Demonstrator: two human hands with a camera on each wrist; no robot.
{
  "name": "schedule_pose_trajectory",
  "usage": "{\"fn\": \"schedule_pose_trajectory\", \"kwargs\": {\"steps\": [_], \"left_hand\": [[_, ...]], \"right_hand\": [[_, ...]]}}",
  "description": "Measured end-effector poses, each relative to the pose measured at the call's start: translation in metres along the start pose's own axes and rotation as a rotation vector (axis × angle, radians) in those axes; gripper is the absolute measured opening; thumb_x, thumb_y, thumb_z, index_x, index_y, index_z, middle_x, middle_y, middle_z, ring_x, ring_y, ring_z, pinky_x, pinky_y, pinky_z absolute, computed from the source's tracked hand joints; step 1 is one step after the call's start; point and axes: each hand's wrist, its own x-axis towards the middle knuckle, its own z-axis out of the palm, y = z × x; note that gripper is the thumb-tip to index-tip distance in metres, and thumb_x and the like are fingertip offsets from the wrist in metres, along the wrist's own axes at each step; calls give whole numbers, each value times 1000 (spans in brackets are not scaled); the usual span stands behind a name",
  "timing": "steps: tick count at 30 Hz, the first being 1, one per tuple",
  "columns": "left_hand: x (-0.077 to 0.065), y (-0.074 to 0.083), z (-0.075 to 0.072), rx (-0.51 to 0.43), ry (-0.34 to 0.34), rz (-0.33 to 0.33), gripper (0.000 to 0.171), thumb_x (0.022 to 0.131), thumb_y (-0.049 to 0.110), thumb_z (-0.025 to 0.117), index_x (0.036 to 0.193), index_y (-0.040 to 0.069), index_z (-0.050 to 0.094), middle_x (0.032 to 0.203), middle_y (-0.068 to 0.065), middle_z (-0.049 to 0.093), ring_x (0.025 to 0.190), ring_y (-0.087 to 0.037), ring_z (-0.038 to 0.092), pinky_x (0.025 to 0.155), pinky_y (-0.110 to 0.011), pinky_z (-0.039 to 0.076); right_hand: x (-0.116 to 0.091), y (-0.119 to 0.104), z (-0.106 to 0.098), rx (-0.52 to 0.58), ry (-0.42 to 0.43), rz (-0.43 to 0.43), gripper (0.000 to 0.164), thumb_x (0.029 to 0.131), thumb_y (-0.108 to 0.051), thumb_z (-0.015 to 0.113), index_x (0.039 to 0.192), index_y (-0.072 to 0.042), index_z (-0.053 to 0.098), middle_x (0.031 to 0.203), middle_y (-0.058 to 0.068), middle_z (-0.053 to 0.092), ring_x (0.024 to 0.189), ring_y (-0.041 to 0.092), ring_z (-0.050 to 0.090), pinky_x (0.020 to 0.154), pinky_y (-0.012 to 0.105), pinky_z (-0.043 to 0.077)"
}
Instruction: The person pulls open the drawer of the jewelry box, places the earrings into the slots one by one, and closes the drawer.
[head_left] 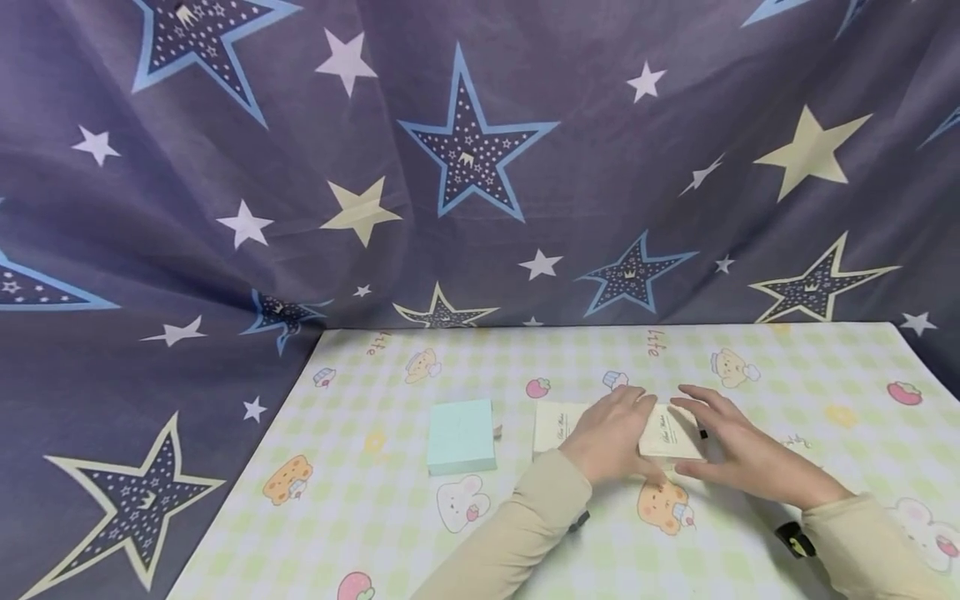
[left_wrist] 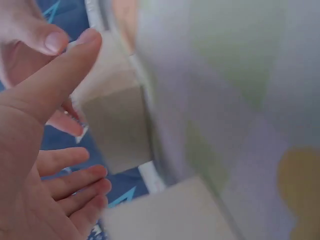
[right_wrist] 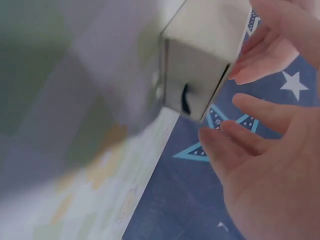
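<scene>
Left hand (head_left: pixel 611 433) and right hand (head_left: pixel 750 454), fingers spread, flank rightmost cream rectangular cardboard box (head_left: pixel 670 435), presumably light, stiff, dentable; best gripped at left/right sides

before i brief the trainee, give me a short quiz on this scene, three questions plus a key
1. True or false: in the head view, the left cream box lies between the mint box and the right cream box.

2. Which box is between the left grip and the right grip?
a) mint box
b) left cream box
c) right cream box

3. Fill in: the tab on the end of the right cream box is ____ in colour.

Key: 1. True; 2. c; 3. dark
</scene>
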Motion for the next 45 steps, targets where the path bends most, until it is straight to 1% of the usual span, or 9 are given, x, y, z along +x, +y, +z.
{"fn": "schedule_pose_trajectory", "kwargs": {"steps": [7, 13, 19, 23, 27, 31, 33, 38, 45], "left_hand": [[-17, -20, -13, -28, 60, -2, 103, 69, 71, 74, 147, 10, 44, 151, -5, 46, 142, -18, 40, 118, -26, 28], [-35, -47, -13, -24, 96, -29, 99, 68, 66, 78, 144, 11, 48, 147, -7, 51, 138, -20, 44, 119, -32, 29], [-53, -70, -9, -64, 59, -86, 100, 69, 64, 80, 145, 9, 47, 146, -10, 51, 138, -23, 45, 120, -38, 28], [-59, -81, -6, -100, 28, -107, 101, 69, 63, 81, 146, 8, 46, 145, -10, 52, 139, -24, 44, 119, -37, 29], [-63, -85, -3, -125, 11, -118, 98, 70, 57, 83, 145, 6, 47, 143, -10, 53, 139, -26, 44, 117, -36, 33], [-65, -86, -1, -165, 7, -112, 89, 72, 48, 85, 142, 4, 51, 140, -9, 56, 134, -22, 49, 111, -32, 41], [-65, -85, 0, -185, 8, -110, 86, 73, 46, 85, 140, 4, 52, 139, -8, 56, 131, -20, 51, 108, -31, 44], [-65, -86, 1, -237, 11, -139, 87, 71, 44, 87, 141, 5, 53, 143, -9, 54, 134, -22, 49, 110, -33, 42], [-66, -87, 4, -259, 21, -175, 88, 69, 45, 88, 141, 7, 54, 144, -9, 54, 135, -22, 49, 109, -36, 44]], "right_hand": [[15, -16, 6, -46, 32, -41, 82, 83, -36, 80, 144, 1, 42, 149, 19, 37, 133, 38, 40, 102, 58, 40], [31, -31, 16, -8, -6, -29, 80, 84, -30, 79, 147, -1, 39, 149, 18, 38, 134, 36, 41, 101, 54, 45], [46, -42, 30, 38, -56, 3, 80, 86, -29, 78, 149, -3, 36, 150, 21, 39, 138, 40, 38, 108, 59, 38], [56, -49, 39, 64, -94, 25, 80, 86, -30, 77, 149, -2, 36, 152, 24, 38, 142, 46, 31, 111, 63, 31], [64, -55, 47, 79, -114, 17, 79, 86, -26, 77, 148, 4, 36, 152, 26, 38, 143, 50, 27, 113, 64, 26], [69, -57, 53, 79, -115, -15, 76, 85, -22, 78, 143, 9, 41, 148, 29, 42, 139, 49, 35, 112, 61, 30], [71, -57, 57, 77, -110, -35, 70, 83, -19, 79, 140, 8, 46, 145, 29, 45, 136, 46, 41, 112, 59, 33], [74, -57, 64, 78, -85, -73, 56, 79, -11, 82, 128, -1, 59, 138, 23, 54, 127, 39, 53, 107, 52, 42], [77, -57, 66, 50, -66, -74, 59, 76, -12, 84, 129, 1, 61, 136, 22, 55, 123, 37, 56, 104, 50, 46]]}}
